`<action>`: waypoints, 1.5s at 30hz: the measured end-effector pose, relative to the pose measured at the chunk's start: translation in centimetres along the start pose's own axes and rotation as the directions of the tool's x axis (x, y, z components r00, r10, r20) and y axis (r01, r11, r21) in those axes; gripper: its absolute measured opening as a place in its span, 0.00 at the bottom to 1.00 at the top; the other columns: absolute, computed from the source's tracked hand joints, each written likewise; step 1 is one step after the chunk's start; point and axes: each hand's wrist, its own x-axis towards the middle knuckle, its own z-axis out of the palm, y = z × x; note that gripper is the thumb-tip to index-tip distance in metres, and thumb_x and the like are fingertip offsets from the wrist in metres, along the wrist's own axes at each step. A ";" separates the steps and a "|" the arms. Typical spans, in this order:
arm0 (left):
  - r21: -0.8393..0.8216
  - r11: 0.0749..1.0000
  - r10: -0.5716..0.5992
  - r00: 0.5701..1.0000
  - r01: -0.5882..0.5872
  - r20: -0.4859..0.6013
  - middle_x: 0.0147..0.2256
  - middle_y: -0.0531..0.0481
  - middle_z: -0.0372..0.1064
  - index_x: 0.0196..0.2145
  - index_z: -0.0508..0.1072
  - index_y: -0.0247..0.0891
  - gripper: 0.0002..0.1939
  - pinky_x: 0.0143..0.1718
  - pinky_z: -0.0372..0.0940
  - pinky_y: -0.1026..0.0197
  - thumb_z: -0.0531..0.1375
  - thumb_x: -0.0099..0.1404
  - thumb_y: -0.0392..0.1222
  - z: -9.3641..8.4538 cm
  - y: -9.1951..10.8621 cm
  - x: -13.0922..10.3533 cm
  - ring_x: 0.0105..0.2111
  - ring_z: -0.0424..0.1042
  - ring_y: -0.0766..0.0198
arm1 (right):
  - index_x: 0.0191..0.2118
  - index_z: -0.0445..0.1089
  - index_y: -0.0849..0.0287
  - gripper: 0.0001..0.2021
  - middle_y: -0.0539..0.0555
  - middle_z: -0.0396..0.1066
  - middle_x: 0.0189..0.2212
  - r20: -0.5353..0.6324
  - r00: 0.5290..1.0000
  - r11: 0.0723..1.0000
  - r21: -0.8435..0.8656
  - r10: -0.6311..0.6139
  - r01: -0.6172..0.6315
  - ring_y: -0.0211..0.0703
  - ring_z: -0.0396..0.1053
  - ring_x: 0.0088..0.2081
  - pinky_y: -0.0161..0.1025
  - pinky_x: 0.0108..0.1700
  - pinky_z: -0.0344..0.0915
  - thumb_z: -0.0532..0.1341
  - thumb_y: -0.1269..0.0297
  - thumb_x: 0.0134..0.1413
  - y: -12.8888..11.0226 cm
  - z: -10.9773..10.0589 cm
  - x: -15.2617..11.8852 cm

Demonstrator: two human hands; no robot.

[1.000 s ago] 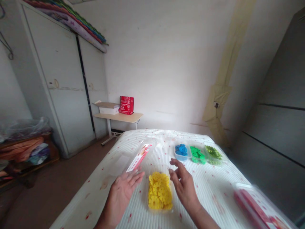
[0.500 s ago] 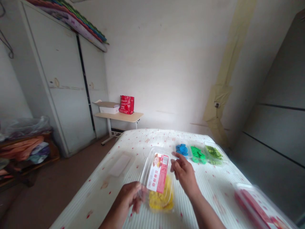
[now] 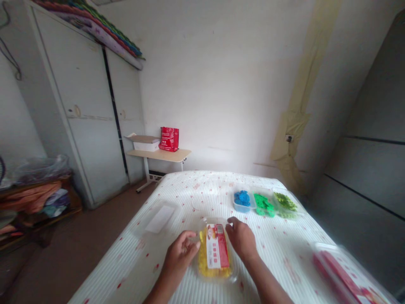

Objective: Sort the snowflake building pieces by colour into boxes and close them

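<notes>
A clear plastic container of yellow pieces (image 3: 203, 267) rests on the covered surface in front of me. On top of it lies a clear lid (image 3: 233, 276) with a red and white label (image 3: 217, 247). My left hand (image 3: 182, 250) is beside the lid's left edge, thumb and fingers apart, the thumb tip at the rim. Curled fingers of my right hand (image 3: 243, 238) are at the lid's upper right edge; their tips are partly hidden.
Open containers of blue pieces (image 3: 242, 198), green pieces (image 3: 263, 204) and light green pieces (image 3: 285, 202) stand at the back right. A loose lid (image 3: 160, 219) lies on the left. A container with pinkish contents (image 3: 344, 274) sits front right. Behind, a side table (image 3: 174, 156) carries a red bag (image 3: 169, 139).
The labelled lid has come down and toward me onto the container of yellow pieces. My right hand has moved down with it; my left hand's fingers have spread at the left edge.
</notes>
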 end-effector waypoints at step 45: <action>-0.233 0.961 -0.182 0.976 0.150 -0.120 0.12 0.59 0.57 0.14 0.63 0.37 0.12 0.16 0.50 0.67 0.61 0.43 0.45 3.7 -0.4 7.0 0.14 0.59 0.70 | 0.26 0.59 0.57 0.12 0.45 0.60 0.17 0.411 0.905 0.487 0.772 0.106 -0.408 0.34 0.59 0.18 0.32 0.20 0.53 0.55 0.53 0.39 0.2 1.9 3.2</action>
